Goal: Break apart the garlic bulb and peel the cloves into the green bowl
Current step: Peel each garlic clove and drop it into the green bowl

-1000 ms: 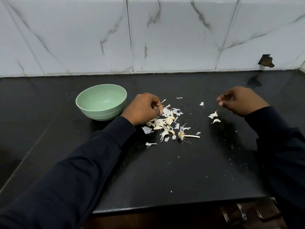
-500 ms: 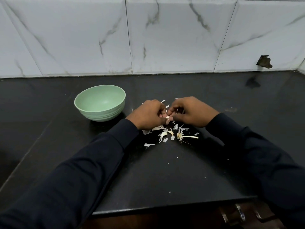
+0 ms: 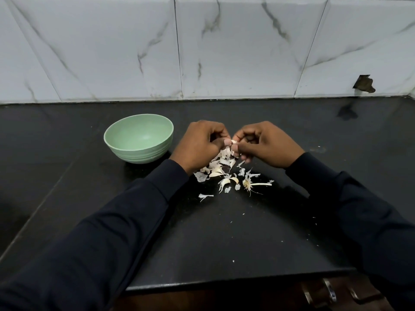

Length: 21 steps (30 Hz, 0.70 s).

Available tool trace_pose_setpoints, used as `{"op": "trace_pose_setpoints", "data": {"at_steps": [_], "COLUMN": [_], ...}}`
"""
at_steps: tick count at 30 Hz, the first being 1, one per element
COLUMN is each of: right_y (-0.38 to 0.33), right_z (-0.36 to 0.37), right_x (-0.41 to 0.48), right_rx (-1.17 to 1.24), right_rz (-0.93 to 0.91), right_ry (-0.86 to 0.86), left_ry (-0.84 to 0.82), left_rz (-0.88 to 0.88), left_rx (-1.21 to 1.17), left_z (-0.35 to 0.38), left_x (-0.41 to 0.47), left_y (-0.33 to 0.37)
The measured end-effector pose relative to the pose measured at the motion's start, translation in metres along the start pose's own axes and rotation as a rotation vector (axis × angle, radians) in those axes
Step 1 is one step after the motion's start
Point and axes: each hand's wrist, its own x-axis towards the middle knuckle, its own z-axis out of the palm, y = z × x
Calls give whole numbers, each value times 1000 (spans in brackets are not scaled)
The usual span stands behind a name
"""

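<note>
Garlic clove (image 3: 234, 142) between 2 hands

Long dark navy sleeves (image 3: 125, 223) cover both arms to the wrists.

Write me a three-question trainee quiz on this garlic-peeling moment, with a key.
1. True or false: the green bowl already holds peeled cloves.
2. Which side of the bowl is the pile of garlic skins on, as the person sees it? A) left B) right C) behind it
3. Fill in: the left hand and right hand meet above the ____ and pinch a small pale piece of garlic between their fingertips.

Key: 1 false, the bowl looks empty; 2 B; 3 pile of skins.
</note>
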Motion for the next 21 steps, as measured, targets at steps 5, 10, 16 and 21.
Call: {"op": "trace_pose_setpoints", "data": {"at_steps": [5,10,16,21], "right_y": [-2,-2,3,-1], "right_z": [-2,6,0,2], "right_x": [-2,-2,-1,-2], "right_rx": [37,71,-123,315], "right_rz": [-48,4,68,108], "right_ry": [51,90,124,87], "left_ry": [34,44,56,49], "left_rz": [16,30,-16,-16], "left_rx": [-41,-73,-67,-19], "left_z": [1,1,1,3], "left_x": [1,1,3,2], "left_y": [4,7,5,3]}}
